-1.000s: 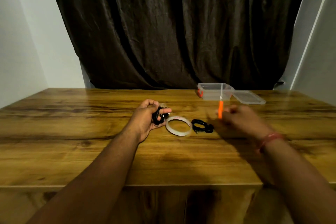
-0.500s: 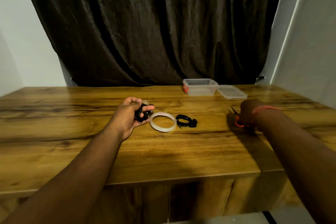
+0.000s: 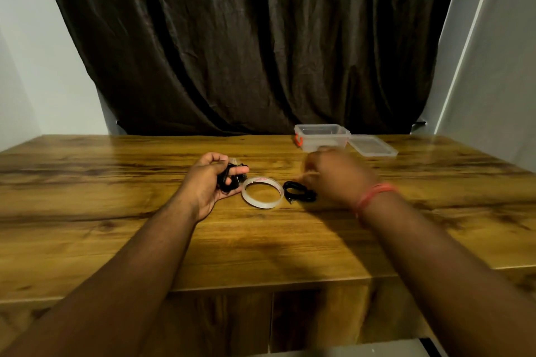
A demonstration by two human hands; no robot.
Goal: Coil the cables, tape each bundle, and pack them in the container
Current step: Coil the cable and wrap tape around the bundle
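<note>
My left hand point(image 3: 207, 182) lies palm up on the wooden table and grips a coiled black cable bundle point(image 3: 227, 182); a bit of clear tape shows at its top. A roll of clear tape point(image 3: 261, 205) lies flat just right of that hand. A second black cable coil point(image 3: 300, 194) lies right of the roll. My right hand point(image 3: 338, 178), blurred by motion, hovers just above and right of that coil, and nothing shows in it. The clear plastic container point(image 3: 322, 140) stands open at the back of the table.
The container's clear lid point(image 3: 372, 147) lies flat beside it on the right. A dark curtain point(image 3: 261, 38) hangs behind the table point(image 3: 116, 226). White walls stand on both sides. The orange scissors are not in view.
My right hand carried the orange scissors to the right side of the table, left them there, and has swung back left to the second coil. The left hand kept its bundle.
</note>
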